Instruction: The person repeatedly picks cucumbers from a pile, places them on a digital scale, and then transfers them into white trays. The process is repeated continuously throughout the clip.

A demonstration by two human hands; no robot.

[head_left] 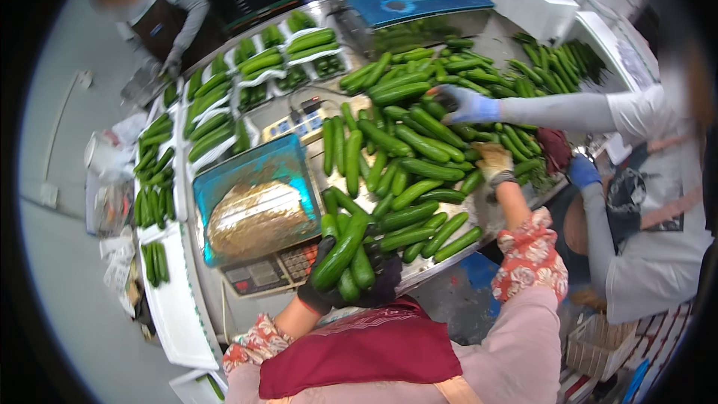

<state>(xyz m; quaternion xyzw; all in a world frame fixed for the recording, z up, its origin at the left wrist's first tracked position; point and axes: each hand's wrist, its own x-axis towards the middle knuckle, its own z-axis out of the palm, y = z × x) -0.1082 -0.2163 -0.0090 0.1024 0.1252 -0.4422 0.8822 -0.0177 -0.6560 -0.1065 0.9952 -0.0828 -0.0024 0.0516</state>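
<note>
My left hand (362,286), in a black glove, cradles several green cucumbers (342,255) near the table's front edge, beside the digital scale (263,213). A light tan glove with a dark cuff covers my right hand (495,161). That hand reaches to the right side of the large cucumber pile (412,137); its fingertips are hard to make out, so whether it grips a cucumber is unclear. Loose cucumbers (432,233) lie on the metal tabletop between my two arms. The scale's blue-rimmed metal pan is worn and stained.
A co-worker's blue-gloved hand (468,104) reaches into the pile from the right; their other hand (584,171) is lower. White foam trays (176,292) with cucumbers line the left. A power strip (294,123) lies behind the scale. Another person (168,17) stands at the far left.
</note>
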